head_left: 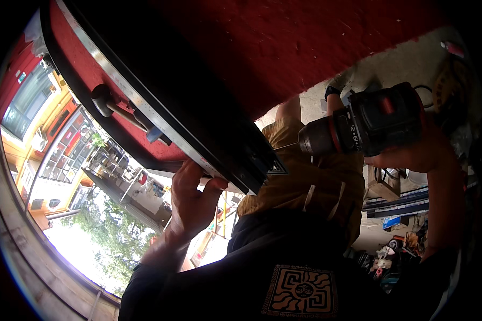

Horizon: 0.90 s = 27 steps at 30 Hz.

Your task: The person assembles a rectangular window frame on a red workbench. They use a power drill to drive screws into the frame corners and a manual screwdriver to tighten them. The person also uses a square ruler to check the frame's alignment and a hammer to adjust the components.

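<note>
My right hand (407, 158) is closed around a black cordless drill (385, 115), held level at the right. Its thin bit (287, 146) points left, toward the end of a long black profile (219, 128), with a small gap between them. The profile lies along a red carpet-covered bench and has a silvery strip (139, 104) along its side. With thumb and fingers, my left hand (190, 198) grips the edge of this profile near its end. Part of the drill's grip is hidden by my hand and shadow.
A mallet (112, 109) with a dark head rests on the red covering (284, 48), beside a blue-and-black tool (156, 135). Long dark strips (399, 203) are stacked at the lower right, near a wooden box (383, 184). Cluttered shelving stands at the left.
</note>
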Motion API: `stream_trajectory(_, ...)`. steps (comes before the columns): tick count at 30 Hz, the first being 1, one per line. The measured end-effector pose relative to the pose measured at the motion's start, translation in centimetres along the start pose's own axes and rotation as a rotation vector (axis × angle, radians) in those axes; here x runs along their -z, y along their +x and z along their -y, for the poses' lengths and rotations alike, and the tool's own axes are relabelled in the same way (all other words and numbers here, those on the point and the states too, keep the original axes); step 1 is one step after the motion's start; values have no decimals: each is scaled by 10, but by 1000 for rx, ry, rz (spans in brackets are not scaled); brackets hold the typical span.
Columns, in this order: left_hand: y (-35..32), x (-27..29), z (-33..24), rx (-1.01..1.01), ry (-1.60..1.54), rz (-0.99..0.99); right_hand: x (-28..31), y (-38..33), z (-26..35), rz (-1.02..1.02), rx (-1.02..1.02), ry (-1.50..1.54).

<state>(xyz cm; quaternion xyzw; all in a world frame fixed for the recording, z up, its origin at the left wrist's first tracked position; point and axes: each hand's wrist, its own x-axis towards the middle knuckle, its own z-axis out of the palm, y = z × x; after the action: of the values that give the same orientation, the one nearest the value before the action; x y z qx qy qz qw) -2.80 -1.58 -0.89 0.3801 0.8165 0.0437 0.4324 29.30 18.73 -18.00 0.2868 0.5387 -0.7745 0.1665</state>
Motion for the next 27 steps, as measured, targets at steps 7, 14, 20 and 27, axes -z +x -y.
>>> stream_trajectory(7, -3, 1, 0, 3, 19, 3, -9, -3, -24, -154, 398, 165)
stream_trajectory(14, 3, 0, -4, -10, -13, 16, 14, 2, -18, -89, 375, 259)
stream_trajectory(20, 1, 0, -2, -29, -9, 13, 13, 13, -15, -71, 601, 180)
stream_trajectory(27, 8, 1, -1, -84, -13, 41, 10, 25, 18, 51, 436, 38)
